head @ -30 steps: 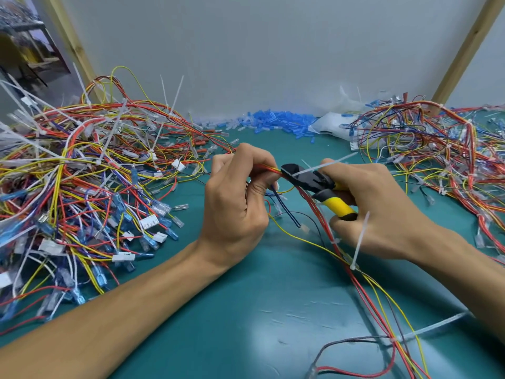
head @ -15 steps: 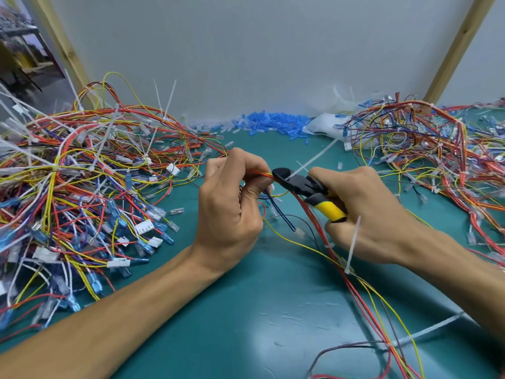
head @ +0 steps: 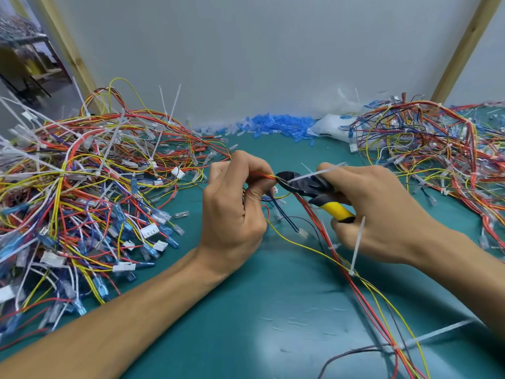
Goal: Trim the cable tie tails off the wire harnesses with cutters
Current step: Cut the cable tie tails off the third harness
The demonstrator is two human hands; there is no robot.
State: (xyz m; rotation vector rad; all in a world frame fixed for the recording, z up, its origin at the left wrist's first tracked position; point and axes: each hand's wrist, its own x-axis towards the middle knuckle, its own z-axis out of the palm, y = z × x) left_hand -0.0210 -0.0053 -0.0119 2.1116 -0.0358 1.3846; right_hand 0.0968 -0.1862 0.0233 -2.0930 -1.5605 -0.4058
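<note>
Head view, near: second tie tail [head: 358, 246] untrimmed.
Left hand [head: 235, 212]: curled, pinching harness wires [head: 263, 175] just beside the blades.
Right hand [head: 382, 212]: wrapped round cutters [head: 306, 186], blades at white tail [head: 314, 175].
Tip: cut flush to tie head, clear of wires.
Far left: harness pile [head: 82, 181].

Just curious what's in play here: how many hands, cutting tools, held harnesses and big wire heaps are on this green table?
Bare hands: 2 (left hand, right hand)
Black, yellow-handled cutters: 1
Red-and-yellow wire harness in hand: 1
Big heaps of coloured wire harnesses: 2 (left heap, right heap)
Total: 6
</note>
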